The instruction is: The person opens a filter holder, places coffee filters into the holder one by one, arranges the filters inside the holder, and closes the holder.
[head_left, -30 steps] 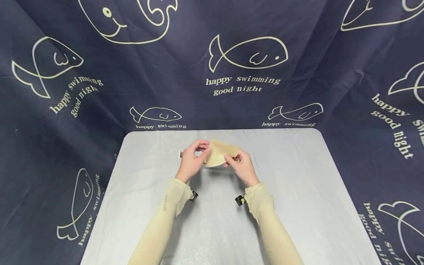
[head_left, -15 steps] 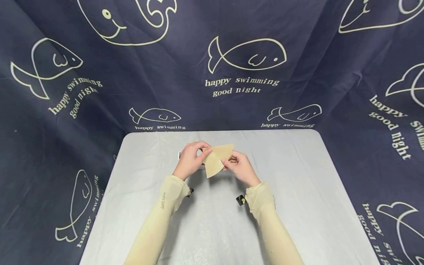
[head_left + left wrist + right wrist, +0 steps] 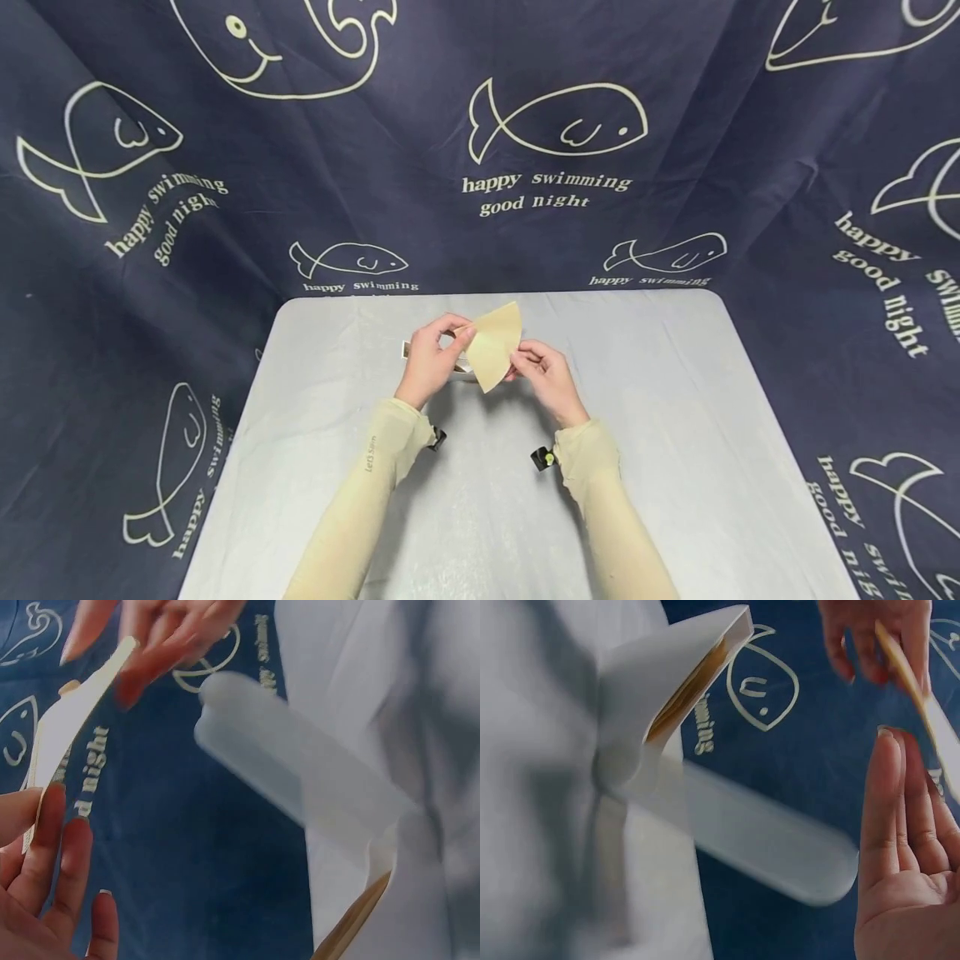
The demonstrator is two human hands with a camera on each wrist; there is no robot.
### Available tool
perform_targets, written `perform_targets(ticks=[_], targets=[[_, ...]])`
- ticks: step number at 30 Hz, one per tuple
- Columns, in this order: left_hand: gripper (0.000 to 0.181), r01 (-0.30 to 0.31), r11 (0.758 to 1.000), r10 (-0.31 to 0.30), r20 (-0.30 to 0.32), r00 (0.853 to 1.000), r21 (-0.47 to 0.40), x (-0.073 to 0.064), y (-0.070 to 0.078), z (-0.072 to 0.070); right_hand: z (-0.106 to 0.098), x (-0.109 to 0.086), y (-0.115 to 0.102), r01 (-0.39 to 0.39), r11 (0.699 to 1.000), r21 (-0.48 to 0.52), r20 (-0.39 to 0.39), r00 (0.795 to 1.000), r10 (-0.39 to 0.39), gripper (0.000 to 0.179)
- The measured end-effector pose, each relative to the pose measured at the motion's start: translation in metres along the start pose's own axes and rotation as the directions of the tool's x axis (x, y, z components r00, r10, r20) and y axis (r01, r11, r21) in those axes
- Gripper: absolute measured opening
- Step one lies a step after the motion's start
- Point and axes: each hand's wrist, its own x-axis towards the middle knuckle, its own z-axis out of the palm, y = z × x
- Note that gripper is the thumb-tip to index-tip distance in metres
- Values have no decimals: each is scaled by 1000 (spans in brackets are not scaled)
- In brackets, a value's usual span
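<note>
A tan, fan-shaped paper coffee filter (image 3: 495, 346) is held up off the table, one corner pinched between the thumb and fingers of my left hand (image 3: 431, 358). My right hand (image 3: 551, 375) is at the filter's curved right edge. Its fingers (image 3: 885, 795) look fairly straight in the right wrist view, with the filter (image 3: 924, 712) beyond them. Below and behind the hands is a white holder (image 3: 682, 667) with brown filters (image 3: 690, 690) inside. Its translucent, rounded flap (image 3: 772, 844) sticks out; in the head view the left hand and filter hide most of this holder.
The table (image 3: 487, 517) has a light grey cover. Dark blue cloth (image 3: 555, 250) printed with fish hangs close behind its far edge and along both sides. A small black wrist device (image 3: 542, 457) sits under the right sleeve.
The filter has turned from spread sideways, through point-down, to standing with its curved edge to the right. My right hand has slid to that edge; my left keeps its pinch.
</note>
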Motion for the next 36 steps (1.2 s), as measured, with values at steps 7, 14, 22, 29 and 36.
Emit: perform_targets(ticks=[7,14,22,29,36], targets=[[21,-43,999,44,55,998,-17,1,0,3,13,6,-21,-80,959,-271,-50,996,69,20],[26,-87,996,88,46,995,-11,9,3,-13,6,9,-18,-80,920,-383,4,996,88,21],[16,-59,985,25,201,979,163,3,1,-7,5,9,-14,-20,908,-418,73,996,55,19],[12,-10,999,8,38,999,39,2,-2,-4,-10,5,-5,-31,993,-111,-13,999,30,27],[9,21,999,-22,-16,1000,-30,1,-2,-2,-18,4,-2,16,996,-90,-29,999,-18,31]])
